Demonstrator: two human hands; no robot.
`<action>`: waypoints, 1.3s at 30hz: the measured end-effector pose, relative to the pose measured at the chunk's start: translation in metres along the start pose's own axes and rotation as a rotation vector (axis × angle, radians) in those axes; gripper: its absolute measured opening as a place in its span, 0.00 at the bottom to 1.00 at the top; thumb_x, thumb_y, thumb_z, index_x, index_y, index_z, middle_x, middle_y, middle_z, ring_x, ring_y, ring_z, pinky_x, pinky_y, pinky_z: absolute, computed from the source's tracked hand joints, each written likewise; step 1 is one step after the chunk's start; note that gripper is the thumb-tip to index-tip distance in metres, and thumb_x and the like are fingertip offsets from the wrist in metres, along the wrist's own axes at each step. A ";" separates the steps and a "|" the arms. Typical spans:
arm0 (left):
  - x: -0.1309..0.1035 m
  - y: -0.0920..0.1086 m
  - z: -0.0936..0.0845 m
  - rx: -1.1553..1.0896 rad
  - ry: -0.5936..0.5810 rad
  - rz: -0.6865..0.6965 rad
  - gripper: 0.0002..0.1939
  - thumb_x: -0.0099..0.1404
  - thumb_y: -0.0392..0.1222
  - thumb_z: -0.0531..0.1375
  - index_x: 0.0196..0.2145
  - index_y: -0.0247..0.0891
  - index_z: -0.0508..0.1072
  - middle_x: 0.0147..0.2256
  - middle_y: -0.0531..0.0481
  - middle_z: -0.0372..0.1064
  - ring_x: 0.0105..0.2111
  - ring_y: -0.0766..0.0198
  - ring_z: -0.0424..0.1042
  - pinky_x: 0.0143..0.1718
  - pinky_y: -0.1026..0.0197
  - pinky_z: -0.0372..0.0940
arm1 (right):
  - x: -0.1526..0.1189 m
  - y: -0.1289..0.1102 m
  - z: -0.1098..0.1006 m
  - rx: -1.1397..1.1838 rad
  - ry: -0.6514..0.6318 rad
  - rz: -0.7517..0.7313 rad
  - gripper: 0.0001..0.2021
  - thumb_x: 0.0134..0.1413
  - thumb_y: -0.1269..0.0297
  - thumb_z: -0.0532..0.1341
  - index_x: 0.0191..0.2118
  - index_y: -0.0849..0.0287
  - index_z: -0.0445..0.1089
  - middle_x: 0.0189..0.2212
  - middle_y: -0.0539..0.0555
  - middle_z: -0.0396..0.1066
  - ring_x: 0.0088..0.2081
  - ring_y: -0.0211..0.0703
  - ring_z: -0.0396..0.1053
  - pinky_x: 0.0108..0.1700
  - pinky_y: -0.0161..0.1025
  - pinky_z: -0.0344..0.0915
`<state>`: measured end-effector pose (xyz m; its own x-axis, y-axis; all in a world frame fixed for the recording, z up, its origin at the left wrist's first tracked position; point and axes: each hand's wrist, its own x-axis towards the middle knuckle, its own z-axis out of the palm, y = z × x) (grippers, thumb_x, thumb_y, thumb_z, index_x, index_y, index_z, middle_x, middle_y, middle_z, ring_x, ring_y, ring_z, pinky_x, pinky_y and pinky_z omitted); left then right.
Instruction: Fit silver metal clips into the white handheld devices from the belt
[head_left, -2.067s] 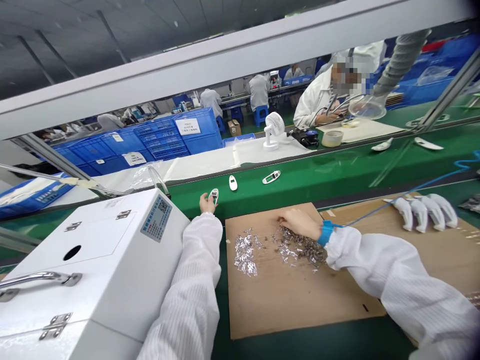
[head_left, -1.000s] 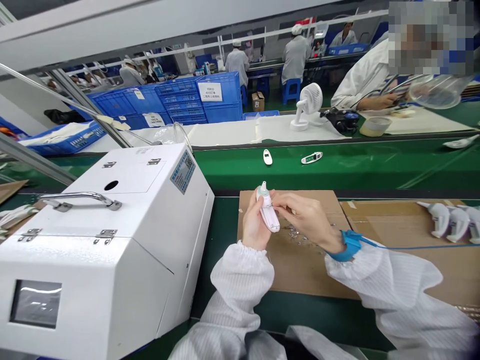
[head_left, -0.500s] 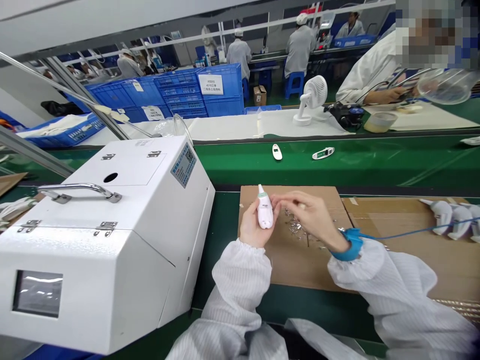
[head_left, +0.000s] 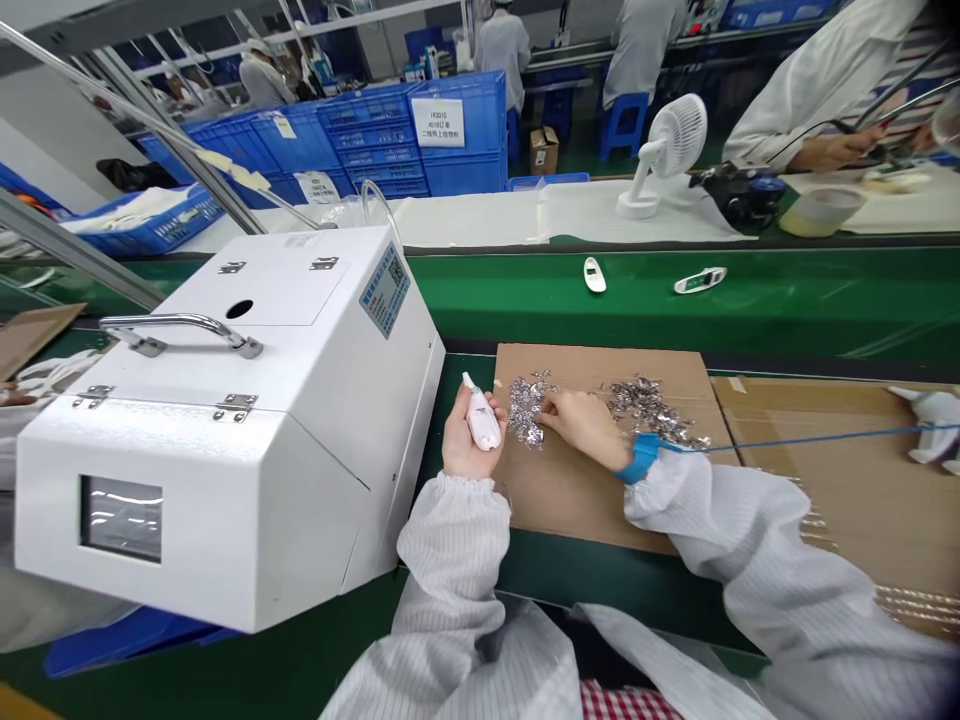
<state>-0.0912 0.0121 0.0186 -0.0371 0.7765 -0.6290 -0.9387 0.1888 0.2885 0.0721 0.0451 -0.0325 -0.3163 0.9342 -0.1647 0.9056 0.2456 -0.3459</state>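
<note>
My left hand (head_left: pixel 466 440) holds a white ear thermometer (head_left: pixel 482 418), its narrow tip pointing up and away from me, over the left edge of a cardboard sheet (head_left: pixel 570 500). With its fingertips pinched together, my right hand (head_left: pixel 585 425) touches the right side of a small heap of shiny metal parts (head_left: pixel 526 408). Whatever those fingertips may hold is too small to make out. A second, wider heap of metal parts (head_left: pixel 652 408) lies beyond my right wrist, which wears a blue wrist strap (head_left: pixel 640 458) with a cord running right.
A big white machine (head_left: pixel 300 380) with a chrome handle stands at left. Two white shell pieces (head_left: pixel 595 275) lie apart on the green conveyor (head_left: pixel 510 290). More white housings (head_left: pixel 937 425) rest on the right cardboard. Across the conveyor are a white fan (head_left: pixel 671 140), blue crates (head_left: pixel 461 130) and a co-worker's arm (head_left: pixel 825 90).
My right hand has left the thermometer and gone down to the left metal heap. My left hand has shifted left with the thermometer, which now tilts. The camera view has turned downward.
</note>
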 end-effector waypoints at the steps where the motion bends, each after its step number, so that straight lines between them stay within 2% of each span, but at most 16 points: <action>1: -0.002 -0.002 0.000 0.010 -0.004 0.003 0.09 0.74 0.39 0.51 0.36 0.35 0.67 0.26 0.52 0.63 0.23 0.71 0.66 0.24 0.70 0.64 | 0.003 -0.003 0.002 -0.016 0.000 0.018 0.11 0.61 0.62 0.59 0.39 0.60 0.77 0.38 0.62 0.80 0.41 0.53 0.77 0.37 0.40 0.63; 3: -0.005 -0.007 0.002 0.031 -0.013 0.011 0.07 0.73 0.39 0.52 0.39 0.36 0.68 0.27 0.52 0.63 0.22 0.72 0.66 0.25 0.70 0.64 | 0.006 -0.006 0.004 -0.034 -0.003 0.042 0.10 0.59 0.66 0.59 0.38 0.61 0.77 0.38 0.63 0.79 0.40 0.53 0.77 0.37 0.39 0.63; 7: -0.011 -0.014 0.004 0.080 -0.029 0.040 0.07 0.72 0.37 0.52 0.45 0.38 0.68 0.27 0.52 0.64 0.22 0.71 0.66 0.25 0.69 0.64 | 0.006 -0.004 0.000 -0.011 -0.025 0.070 0.07 0.54 0.69 0.60 0.34 0.58 0.77 0.31 0.58 0.80 0.35 0.48 0.76 0.33 0.37 0.61; 9: -0.013 -0.017 0.004 0.111 -0.047 0.069 0.09 0.72 0.36 0.53 0.47 0.40 0.68 0.27 0.53 0.64 0.23 0.70 0.67 0.25 0.69 0.64 | 0.001 0.002 -0.010 0.002 -0.007 0.076 0.07 0.54 0.70 0.60 0.35 0.58 0.77 0.30 0.56 0.79 0.34 0.48 0.76 0.33 0.38 0.61; 12: -0.015 -0.024 0.003 0.158 -0.078 0.105 0.12 0.71 0.36 0.54 0.51 0.43 0.67 0.27 0.53 0.64 0.23 0.70 0.68 0.25 0.69 0.64 | -0.010 0.010 -0.034 0.013 0.065 0.067 0.10 0.58 0.70 0.58 0.41 0.59 0.76 0.37 0.57 0.80 0.39 0.49 0.76 0.38 0.39 0.62; 14: -0.016 -0.030 0.004 0.184 -0.096 0.109 0.13 0.71 0.36 0.54 0.52 0.44 0.67 0.27 0.54 0.64 0.24 0.69 0.68 0.25 0.69 0.64 | -0.021 0.011 -0.053 0.086 0.144 -0.016 0.10 0.61 0.68 0.57 0.43 0.57 0.76 0.41 0.55 0.79 0.41 0.47 0.75 0.40 0.39 0.63; 18: -0.018 -0.044 0.010 0.192 -0.132 0.090 0.13 0.70 0.36 0.55 0.51 0.42 0.68 0.29 0.53 0.66 0.25 0.70 0.70 0.26 0.69 0.65 | -0.041 -0.006 -0.076 0.355 0.225 -0.369 0.09 0.62 0.69 0.57 0.39 0.54 0.75 0.40 0.50 0.78 0.39 0.42 0.74 0.40 0.37 0.64; 20: -0.020 -0.050 0.013 0.156 -0.153 0.084 0.11 0.70 0.35 0.54 0.49 0.40 0.70 0.33 0.52 0.69 0.28 0.70 0.72 0.29 0.69 0.66 | -0.046 -0.016 -0.077 0.384 0.203 -0.449 0.08 0.63 0.68 0.57 0.40 0.54 0.74 0.39 0.50 0.78 0.38 0.41 0.74 0.38 0.37 0.64; 25: -0.023 -0.058 0.015 0.097 -0.140 0.085 0.12 0.70 0.31 0.54 0.47 0.39 0.72 0.38 0.50 0.72 0.34 0.70 0.74 0.38 0.68 0.68 | -0.046 -0.026 -0.070 0.300 0.183 -0.410 0.06 0.63 0.66 0.59 0.44 0.55 0.72 0.39 0.49 0.78 0.36 0.42 0.74 0.36 0.37 0.63; 32: -0.021 -0.058 0.012 0.123 -0.138 0.100 0.11 0.69 0.32 0.55 0.47 0.38 0.72 0.41 0.50 0.73 0.36 0.67 0.75 0.40 0.66 0.67 | -0.047 -0.019 -0.071 0.155 0.186 -0.443 0.07 0.64 0.65 0.57 0.45 0.55 0.70 0.37 0.50 0.78 0.34 0.42 0.74 0.33 0.37 0.60; 39: -0.022 -0.061 0.011 0.116 -0.137 0.099 0.13 0.68 0.28 0.55 0.47 0.38 0.72 0.43 0.49 0.73 0.37 0.68 0.75 0.40 0.67 0.66 | -0.046 -0.024 -0.075 -0.019 0.140 -0.415 0.09 0.65 0.65 0.54 0.47 0.55 0.69 0.35 0.51 0.78 0.32 0.44 0.74 0.29 0.37 0.54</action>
<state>-0.0292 -0.0096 0.0230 -0.0725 0.8677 -0.4917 -0.8868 0.1695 0.4300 0.0864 0.0153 0.0528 -0.6144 0.7809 0.1123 0.7149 0.6113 -0.3394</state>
